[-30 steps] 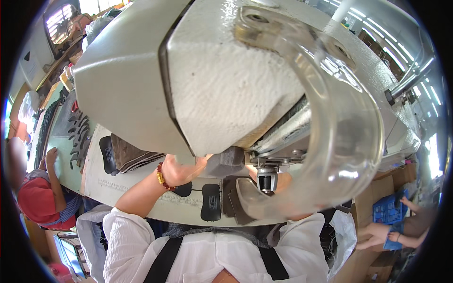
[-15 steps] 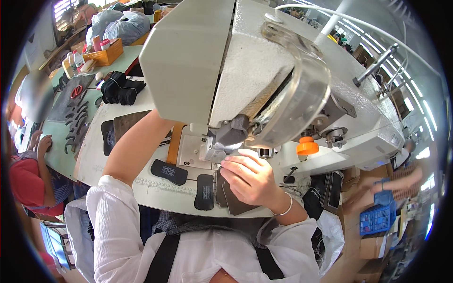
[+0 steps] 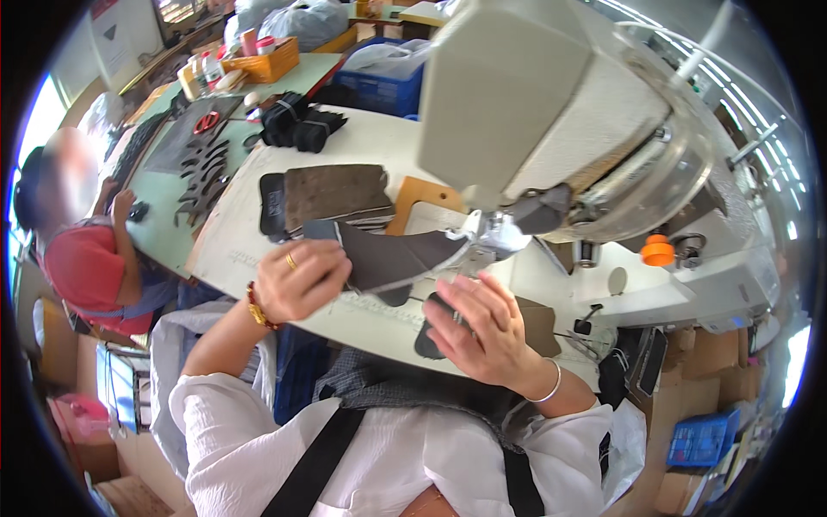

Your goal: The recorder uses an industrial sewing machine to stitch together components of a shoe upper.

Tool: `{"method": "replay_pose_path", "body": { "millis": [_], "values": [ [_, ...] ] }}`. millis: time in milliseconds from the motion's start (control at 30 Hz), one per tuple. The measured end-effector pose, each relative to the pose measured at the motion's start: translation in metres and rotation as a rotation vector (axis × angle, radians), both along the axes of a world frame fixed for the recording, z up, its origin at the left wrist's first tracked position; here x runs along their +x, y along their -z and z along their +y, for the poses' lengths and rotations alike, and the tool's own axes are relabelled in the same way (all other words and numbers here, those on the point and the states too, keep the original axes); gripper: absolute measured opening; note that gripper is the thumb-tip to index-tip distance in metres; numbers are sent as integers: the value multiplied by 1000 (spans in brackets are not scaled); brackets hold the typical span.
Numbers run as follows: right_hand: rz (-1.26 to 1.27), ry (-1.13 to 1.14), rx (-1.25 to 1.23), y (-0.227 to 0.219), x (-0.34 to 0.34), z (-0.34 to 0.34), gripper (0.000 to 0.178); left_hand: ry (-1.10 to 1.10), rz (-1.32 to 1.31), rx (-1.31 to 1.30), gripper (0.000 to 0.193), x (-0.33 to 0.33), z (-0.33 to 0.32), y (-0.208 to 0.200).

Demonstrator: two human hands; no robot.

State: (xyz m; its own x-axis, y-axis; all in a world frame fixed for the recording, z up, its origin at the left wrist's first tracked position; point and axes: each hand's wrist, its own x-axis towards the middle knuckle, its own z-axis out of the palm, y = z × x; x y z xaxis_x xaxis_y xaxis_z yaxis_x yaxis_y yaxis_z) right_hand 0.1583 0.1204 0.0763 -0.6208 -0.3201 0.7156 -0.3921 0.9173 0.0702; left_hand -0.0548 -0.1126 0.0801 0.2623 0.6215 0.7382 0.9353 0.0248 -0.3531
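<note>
Head view: tray (image 3: 282, 69) holding jars (image 3: 265, 46); blue crate (image 3: 383, 93) holding bag (image 3: 389, 60). Left hand (image 3: 303, 280), earlier hidden behind machine (image 3: 508, 95), now showing, gripping dark piece (image 3: 392, 258) stretching toward machine; right hand (image 3: 482, 332) hovering nearby, loosely open.

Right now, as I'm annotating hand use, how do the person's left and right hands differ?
The left hand is closed on a dark grey panel; the right hand is open, fingers extended. The left hand wears a ring and a red-gold bracelet; the right hand, a pale bangle. Both are ungloved, over the white table.
</note>
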Motion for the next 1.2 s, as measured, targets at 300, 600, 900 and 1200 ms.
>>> {"method": "replay_pose_path", "body": {
  "millis": [300,600,900,1200],
  "values": [
    [100,71,103,20,-39,-23,16,159,104,154,12,18,-29,37],
    [165,109,159,15,-31,-29,15,225,-23,182,10,16,-32,47],
    [-204,-630,-525,-30,-9,-27,43,284,-372,97,18,18,-30,37],
    [-62,-1710,-1125,-133,52,-50,23,-65,-861,345,25,-11,-20,38]
  ]
}}
